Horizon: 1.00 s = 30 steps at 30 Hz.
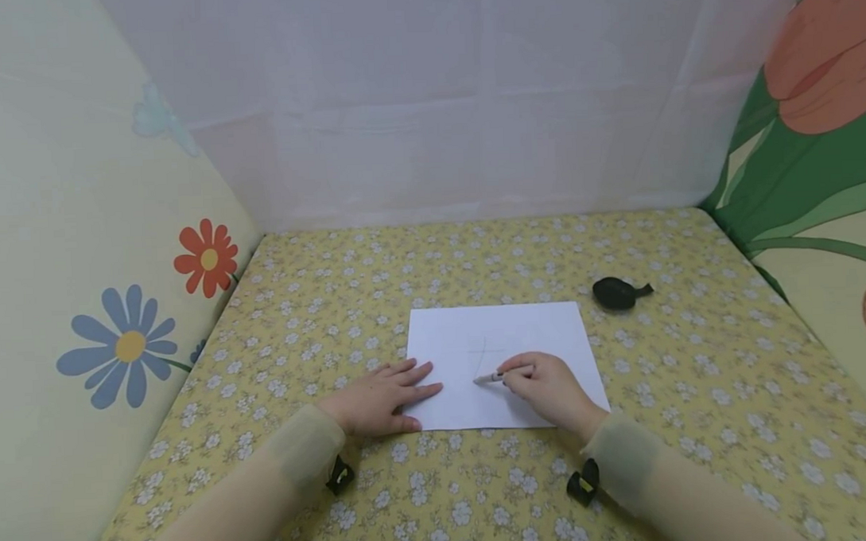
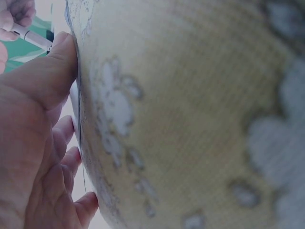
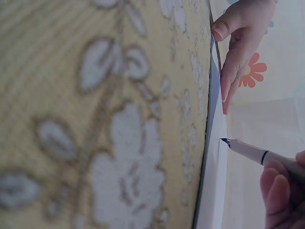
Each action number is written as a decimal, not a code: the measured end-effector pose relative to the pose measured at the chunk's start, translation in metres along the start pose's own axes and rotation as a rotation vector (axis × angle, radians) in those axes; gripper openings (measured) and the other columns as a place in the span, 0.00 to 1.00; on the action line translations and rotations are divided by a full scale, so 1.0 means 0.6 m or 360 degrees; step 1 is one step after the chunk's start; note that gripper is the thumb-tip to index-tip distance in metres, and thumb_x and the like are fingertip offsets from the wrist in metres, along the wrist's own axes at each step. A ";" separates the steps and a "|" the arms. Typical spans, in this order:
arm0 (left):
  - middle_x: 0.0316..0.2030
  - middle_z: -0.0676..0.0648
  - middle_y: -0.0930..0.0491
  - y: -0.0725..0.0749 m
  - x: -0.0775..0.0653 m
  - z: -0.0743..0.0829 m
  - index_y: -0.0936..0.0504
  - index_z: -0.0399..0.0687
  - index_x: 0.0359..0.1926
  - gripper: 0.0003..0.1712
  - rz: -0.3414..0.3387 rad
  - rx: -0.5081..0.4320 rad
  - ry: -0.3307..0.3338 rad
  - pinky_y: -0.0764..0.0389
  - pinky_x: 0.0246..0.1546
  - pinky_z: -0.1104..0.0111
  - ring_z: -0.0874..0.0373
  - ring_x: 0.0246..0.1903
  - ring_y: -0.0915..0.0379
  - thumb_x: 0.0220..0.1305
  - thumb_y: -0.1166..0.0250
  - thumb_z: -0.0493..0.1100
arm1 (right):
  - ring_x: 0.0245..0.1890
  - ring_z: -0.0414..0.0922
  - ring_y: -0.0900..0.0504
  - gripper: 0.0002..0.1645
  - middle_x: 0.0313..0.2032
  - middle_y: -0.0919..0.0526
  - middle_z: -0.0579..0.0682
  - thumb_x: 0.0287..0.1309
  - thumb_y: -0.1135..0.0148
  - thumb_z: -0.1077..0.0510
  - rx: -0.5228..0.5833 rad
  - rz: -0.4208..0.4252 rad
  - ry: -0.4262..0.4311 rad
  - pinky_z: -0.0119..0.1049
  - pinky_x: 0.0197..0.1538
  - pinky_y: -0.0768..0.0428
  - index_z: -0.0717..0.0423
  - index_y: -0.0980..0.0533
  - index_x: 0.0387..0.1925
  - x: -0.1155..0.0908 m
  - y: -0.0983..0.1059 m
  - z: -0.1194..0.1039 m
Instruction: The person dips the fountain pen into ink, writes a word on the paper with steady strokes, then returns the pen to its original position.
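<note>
A white sheet of paper (image 1: 435, 334) lies on the flowered cloth. On it are a thin horizontal line and a slanting stroke that crosses it and runs down to the left. My right hand (image 1: 552, 386) pinches a light-coloured pen (image 3: 245, 150) with a dark pointed nib. The nib is at the paper, near the lower end of the slanting stroke. My left hand (image 1: 380, 400) rests with spread fingers on the sheet's left edge, its palm over the cloth. From the left wrist, the left thumb (image 2: 62, 57) appears close to the camera.
A black rounded object (image 1: 615, 293) with a short tail lies beyond the sheet's upper right corner; its kind is unclear. The table is covered with a yellow flowered cloth (image 1: 320, 306). A white curtain (image 1: 436, 143) hangs behind, and flower-patterned panels stand on both sides.
</note>
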<state>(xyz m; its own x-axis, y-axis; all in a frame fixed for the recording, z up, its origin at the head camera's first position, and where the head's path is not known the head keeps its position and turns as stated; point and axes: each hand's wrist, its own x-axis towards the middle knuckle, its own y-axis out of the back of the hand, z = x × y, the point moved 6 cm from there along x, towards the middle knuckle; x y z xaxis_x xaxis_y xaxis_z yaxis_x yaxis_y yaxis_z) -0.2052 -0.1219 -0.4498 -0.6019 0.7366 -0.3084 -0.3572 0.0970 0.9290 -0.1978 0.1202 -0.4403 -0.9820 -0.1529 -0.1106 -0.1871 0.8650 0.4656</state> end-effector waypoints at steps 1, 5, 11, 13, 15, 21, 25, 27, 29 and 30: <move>0.75 0.51 0.56 0.000 0.000 0.000 0.44 0.65 0.74 0.38 0.0000 0.0002 0.0001 0.52 0.69 0.46 0.47 0.73 0.62 0.67 0.47 0.64 | 0.13 0.41 0.43 0.10 0.33 0.17 0.47 0.58 0.43 0.60 0.0000 0.0000 0.0002 0.29 0.18 0.39 0.51 0.16 0.37 0.000 0.000 0.000; 0.75 0.51 0.56 -0.002 0.001 -0.001 0.44 0.65 0.74 0.38 0.0005 0.0005 -0.0003 0.51 0.69 0.46 0.47 0.73 0.62 0.67 0.47 0.64 | 0.13 0.40 0.43 0.11 0.33 0.17 0.46 0.58 0.43 0.60 -0.0007 0.0001 0.0016 0.29 0.18 0.39 0.50 0.16 0.37 -0.001 0.000 -0.001; 0.75 0.51 0.56 -0.003 0.001 -0.002 0.44 0.65 0.74 0.38 0.0010 0.0011 -0.0005 0.52 0.69 0.46 0.47 0.73 0.62 0.67 0.47 0.65 | 0.13 0.40 0.43 0.11 0.35 0.18 0.46 0.58 0.43 0.60 -0.0029 0.0009 0.0041 0.30 0.19 0.38 0.50 0.16 0.37 0.000 -0.001 0.000; 0.75 0.51 0.56 -0.003 0.001 -0.003 0.45 0.65 0.74 0.38 0.0009 0.0015 -0.0005 0.52 0.69 0.46 0.47 0.73 0.62 0.67 0.47 0.65 | 0.14 0.40 0.42 0.10 0.34 0.18 0.47 0.59 0.43 0.59 -0.0026 0.0003 0.0036 0.30 0.20 0.37 0.50 0.16 0.38 0.001 0.000 0.001; 0.75 0.51 0.56 -0.003 0.001 -0.003 0.45 0.65 0.74 0.38 0.0008 0.0013 -0.0006 0.52 0.69 0.46 0.47 0.73 0.63 0.67 0.47 0.65 | 0.15 0.41 0.40 0.10 0.34 0.17 0.48 0.60 0.42 0.58 0.0006 0.0014 0.0017 0.31 0.20 0.36 0.49 0.16 0.39 0.002 0.004 0.002; 0.75 0.51 0.57 -0.003 0.001 -0.003 0.46 0.65 0.74 0.38 0.0000 0.0000 -0.0013 0.53 0.70 0.46 0.47 0.74 0.63 0.67 0.47 0.64 | 0.19 0.45 0.36 0.12 0.33 0.15 0.52 0.62 0.42 0.52 0.0116 0.0115 -0.0062 0.34 0.23 0.32 0.48 0.18 0.44 0.012 0.025 0.004; 0.75 0.51 0.57 -0.004 0.000 -0.004 0.45 0.65 0.74 0.38 -0.0003 -0.0007 -0.0006 0.53 0.69 0.46 0.48 0.74 0.63 0.67 0.47 0.64 | 0.17 0.44 0.38 0.13 0.38 0.15 0.49 0.62 0.44 0.52 0.0067 0.0158 -0.0089 0.34 0.22 0.33 0.47 0.18 0.45 0.021 0.034 0.007; 0.75 0.51 0.57 -0.004 0.000 -0.004 0.45 0.65 0.74 0.38 -0.0003 -0.0011 -0.0005 0.53 0.69 0.46 0.48 0.74 0.63 0.67 0.47 0.64 | 0.17 0.44 0.39 0.13 0.41 0.15 0.48 0.62 0.43 0.52 0.0047 0.0166 -0.0104 0.34 0.22 0.33 0.47 0.18 0.45 0.024 0.035 0.009; 0.75 0.51 0.57 -0.004 0.000 -0.004 0.45 0.65 0.74 0.38 -0.0002 -0.0012 -0.0010 0.53 0.70 0.46 0.47 0.74 0.63 0.67 0.47 0.64 | 0.16 0.43 0.40 0.13 0.42 0.15 0.47 0.61 0.43 0.52 0.0032 0.0171 -0.0110 0.34 0.21 0.34 0.47 0.18 0.45 0.025 0.035 0.011; 0.75 0.51 0.57 -0.004 0.000 -0.004 0.45 0.65 0.74 0.38 -0.0001 -0.0011 -0.0013 0.53 0.70 0.46 0.47 0.74 0.63 0.67 0.47 0.64 | 0.16 0.43 0.40 0.14 0.43 0.15 0.47 0.61 0.43 0.52 0.0024 0.0173 -0.0107 0.33 0.21 0.34 0.47 0.18 0.45 0.026 0.035 0.012</move>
<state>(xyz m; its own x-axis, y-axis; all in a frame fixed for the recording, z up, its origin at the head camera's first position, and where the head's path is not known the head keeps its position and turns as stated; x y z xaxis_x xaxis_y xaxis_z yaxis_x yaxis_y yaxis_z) -0.2063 -0.1235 -0.4524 -0.5961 0.7419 -0.3071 -0.3621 0.0929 0.9275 -0.2168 0.1393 -0.4384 -0.9926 -0.0263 -0.1190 -0.0790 0.8820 0.4645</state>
